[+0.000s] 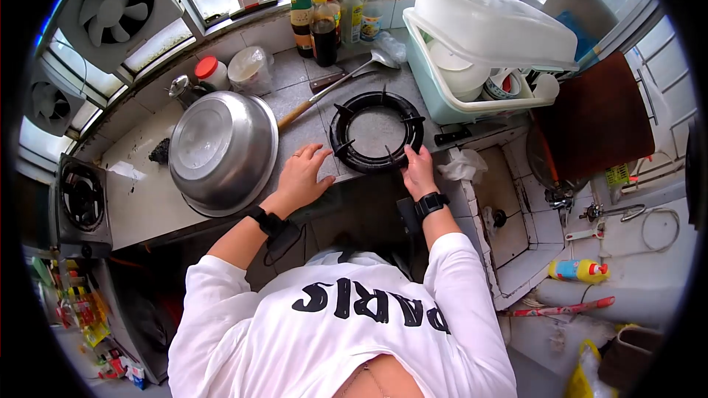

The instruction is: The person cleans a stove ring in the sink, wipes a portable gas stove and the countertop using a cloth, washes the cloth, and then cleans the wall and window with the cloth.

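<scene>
A black round pot stand (339, 119) with several prongs rests on the grey tiled counter in front of me. My right hand (418, 172) grips its near right edge, thumb on top and the other fingers partly hidden. To the left of the stand, my left hand (301, 177) hovers at the counter's front edge, fingers apart and holding nothing. A large upturned metal basin (221, 144) is close by on that side. Behind the stand lies a spatula (295, 114) with a wooden handle, beside a knife (328, 81) with a brown handle.
Several sauce bottles (324, 37) stand at the back by the window. A dish box (442, 107) with a raised lid holds bowls on the right. Near it are a black-handled knife (452, 135), a crumpled white bag (464, 166) and the tiled sink (509, 280). A gas stove (81, 203) is far left.
</scene>
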Demonstrator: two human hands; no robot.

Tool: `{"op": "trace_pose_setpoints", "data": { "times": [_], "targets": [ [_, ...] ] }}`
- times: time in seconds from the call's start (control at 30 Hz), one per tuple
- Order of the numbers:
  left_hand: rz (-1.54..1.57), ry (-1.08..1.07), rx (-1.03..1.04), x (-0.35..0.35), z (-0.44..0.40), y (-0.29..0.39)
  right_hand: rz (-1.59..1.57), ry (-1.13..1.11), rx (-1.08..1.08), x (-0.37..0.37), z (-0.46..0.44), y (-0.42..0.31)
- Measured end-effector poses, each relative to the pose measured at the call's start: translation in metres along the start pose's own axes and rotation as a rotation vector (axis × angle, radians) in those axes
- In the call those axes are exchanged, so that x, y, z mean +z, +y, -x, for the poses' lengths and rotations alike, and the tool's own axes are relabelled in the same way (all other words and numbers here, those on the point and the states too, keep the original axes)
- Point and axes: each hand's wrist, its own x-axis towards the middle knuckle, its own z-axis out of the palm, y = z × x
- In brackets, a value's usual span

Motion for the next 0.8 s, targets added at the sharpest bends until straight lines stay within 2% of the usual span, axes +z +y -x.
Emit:
{"op": "trace_pose_setpoints", "data": {
  "times": [0.07, 0.1, 0.13, 0.2, 0.27, 0.37, 0.5, 0.57, 0.6, 0.67, 0.7, 0.77, 0.8],
  "targets": [
    [0.136, 0.046, 0.018, 0.004, 0.001, 0.009, 0.374, -0.03, 0.101, -0.012, -0.01, -0.005],
    [0.197, 0.047, 0.04, 0.002, -0.003, 0.021, 0.541, 0.201, 0.033, 0.011, 0.014, -0.024],
    [0.215, 0.023, 0.072, 0.005, -0.008, 0.032, 0.622, 0.135, 0.002, 0.008, 0.026, -0.044],
    [0.248, 0.044, 0.191, 0.017, -0.023, 0.055, 0.639, 0.065, -0.087, -0.023, 0.045, -0.077],
    [0.29, -0.014, 0.277, 0.029, -0.044, 0.083, 0.602, 0.053, 0.074, -0.065, 0.073, -0.125],
    [0.367, -0.212, 0.411, 0.055, -0.078, 0.129, 0.628, 0.306, 0.099, -0.145, 0.119, -0.188],
    [0.359, -0.349, 0.614, 0.102, -0.122, 0.202, 0.579, 0.526, 0.115, -0.245, 0.162, -0.244],
    [0.387, -0.433, 0.644, 0.12, -0.143, 0.24, 0.83, 0.539, 0.212, -0.292, 0.159, -0.249],
    [0.409, -0.486, 0.656, 0.13, -0.152, 0.258, 0.814, 0.548, 0.226, -0.32, 0.15, -0.243],
    [0.405, -0.513, 0.658, 0.152, -0.165, 0.284, 1.165, 0.338, 0.265, -0.381, 0.125, -0.212],
    [0.411, -0.535, 0.64, 0.157, -0.171, 0.297, 1.149, 0.33, 0.278, -0.405, 0.112, -0.196],
    [0.399, -0.578, 0.61, 0.158, -0.184, 0.317, 1.512, 0.251, 0.408, -0.438, 0.085, -0.163],
    [0.383, -0.589, 0.595, 0.157, -0.189, 0.322, 1.496, 0.23, 0.412, -0.448, 0.076, -0.148]
  ]
}}
